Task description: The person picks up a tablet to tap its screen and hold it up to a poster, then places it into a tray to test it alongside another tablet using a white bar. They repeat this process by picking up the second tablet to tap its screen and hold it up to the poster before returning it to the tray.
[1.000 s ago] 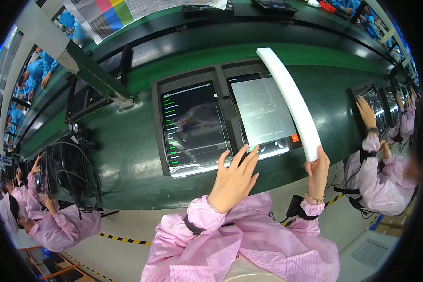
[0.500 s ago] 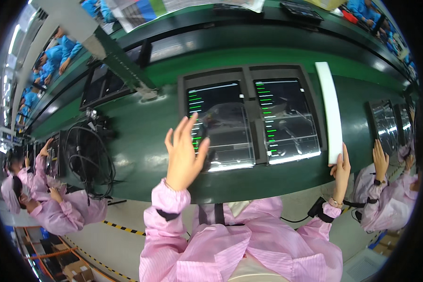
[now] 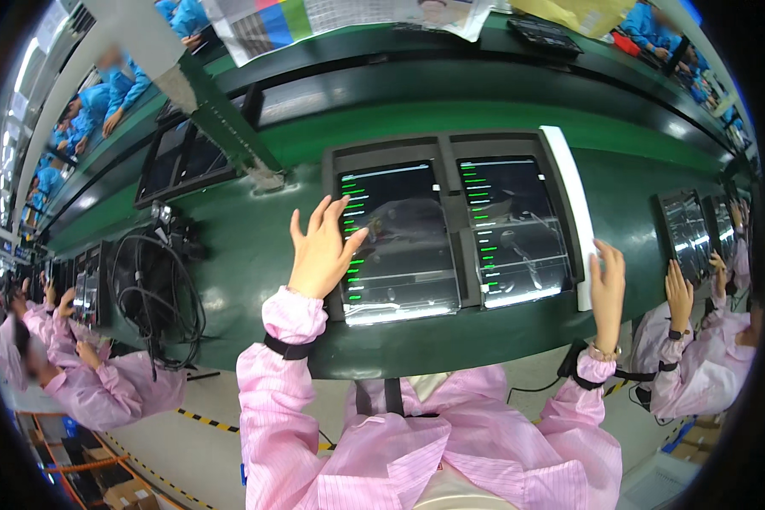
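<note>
A dark grey two-compartment tray (image 3: 447,144) lies on the green bench in front of me. Its left compartment holds a tablet-like screen (image 3: 399,255), its right one a similar screen (image 3: 514,200); both show short green and white lines on black. My left hand (image 3: 318,255) is open, fingers spread over the left edge of the tray and left screen. Along the tray's right side lies a long white strip (image 3: 574,195). My right hand (image 3: 608,293) is beside the strip's near end, fingers stretched out and at most touching its outer edge.
Left of the tray sits a heap of black cables (image 3: 157,280). A green post (image 3: 229,127) rises behind it, near another dark tray (image 3: 182,157). At right, a co-worker's hand (image 3: 678,296) is by more screens (image 3: 687,225). Co-workers in pink sit on both sides.
The white strip has shifted left against the tray's right side. My right hand has loosened from its near end. My left hand has drawn slightly left, off the left screen.
</note>
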Available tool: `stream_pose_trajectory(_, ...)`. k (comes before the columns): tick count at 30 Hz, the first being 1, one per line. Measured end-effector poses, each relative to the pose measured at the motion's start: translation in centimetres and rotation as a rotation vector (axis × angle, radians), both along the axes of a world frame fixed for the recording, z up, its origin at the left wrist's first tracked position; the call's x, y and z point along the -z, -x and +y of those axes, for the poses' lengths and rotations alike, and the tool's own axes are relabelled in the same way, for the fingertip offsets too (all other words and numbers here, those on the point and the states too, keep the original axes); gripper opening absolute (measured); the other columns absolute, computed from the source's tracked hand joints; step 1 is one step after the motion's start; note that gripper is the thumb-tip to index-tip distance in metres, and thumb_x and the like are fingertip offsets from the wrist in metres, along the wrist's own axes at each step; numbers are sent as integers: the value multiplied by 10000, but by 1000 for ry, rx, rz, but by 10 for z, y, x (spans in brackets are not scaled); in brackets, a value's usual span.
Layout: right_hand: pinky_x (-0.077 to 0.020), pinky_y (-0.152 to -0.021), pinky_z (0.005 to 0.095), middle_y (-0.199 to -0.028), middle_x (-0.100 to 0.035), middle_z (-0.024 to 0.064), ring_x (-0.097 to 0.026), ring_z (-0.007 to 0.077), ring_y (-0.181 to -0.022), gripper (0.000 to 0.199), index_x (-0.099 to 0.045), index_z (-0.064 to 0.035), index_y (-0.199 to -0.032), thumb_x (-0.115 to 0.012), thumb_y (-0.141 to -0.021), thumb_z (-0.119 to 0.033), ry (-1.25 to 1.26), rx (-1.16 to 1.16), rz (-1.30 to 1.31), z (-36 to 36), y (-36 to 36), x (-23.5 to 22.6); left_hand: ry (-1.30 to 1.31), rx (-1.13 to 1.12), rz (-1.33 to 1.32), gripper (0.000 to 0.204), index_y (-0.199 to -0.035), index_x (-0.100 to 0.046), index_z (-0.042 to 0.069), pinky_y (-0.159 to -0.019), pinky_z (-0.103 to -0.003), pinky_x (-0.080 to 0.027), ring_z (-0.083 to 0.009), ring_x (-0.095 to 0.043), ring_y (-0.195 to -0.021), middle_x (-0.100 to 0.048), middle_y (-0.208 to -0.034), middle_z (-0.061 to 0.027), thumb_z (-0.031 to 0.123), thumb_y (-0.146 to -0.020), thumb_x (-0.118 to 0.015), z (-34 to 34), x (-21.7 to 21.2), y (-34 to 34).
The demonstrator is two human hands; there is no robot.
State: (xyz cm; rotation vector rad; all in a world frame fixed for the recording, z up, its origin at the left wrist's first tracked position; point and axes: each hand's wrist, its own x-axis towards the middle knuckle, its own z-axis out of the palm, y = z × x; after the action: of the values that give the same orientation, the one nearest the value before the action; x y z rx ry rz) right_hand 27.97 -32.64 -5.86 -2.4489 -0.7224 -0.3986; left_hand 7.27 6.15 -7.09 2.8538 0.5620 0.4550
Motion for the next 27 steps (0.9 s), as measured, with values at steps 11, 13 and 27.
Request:
stream_pose_trajectory(11,-473,-631,460,-905,-623,225,-597,396,-716,483,-317,7,-1268,-456,-809,-48,350,-527,267,125,-15,-37,313,-103,-90,582,-1259,-359,-40,-941,-413,-319,-326,-437,-1100,-473,-1174,-180,284,-836,-594,-45,-15,61)
stream_pose_trajectory(13,-468,-619,482,-804,-610,251,-590,418,-679,520,-309,19,-1277,-462,-786,-56,454,-509,328,142,-14,-46,331,-146,-97,579,-1262,-357,-42,-918,-403,-341,-317,-454,-1078,-484,-1154,-174,276,-839,-592,-52,-10,76)
stream_pose_trajectory(27,-456,-823,444,-1229,-504,195,-557,393,-977,484,-311,-47,-1283,-480,-831,-89,270,-498,365,129,9,-49,1367,-318,-382,481,-1349,-164,17,-701,-265,-469,-208,-633,-792,-619,-938,-167,268,-979,-341,-88,-4,105)
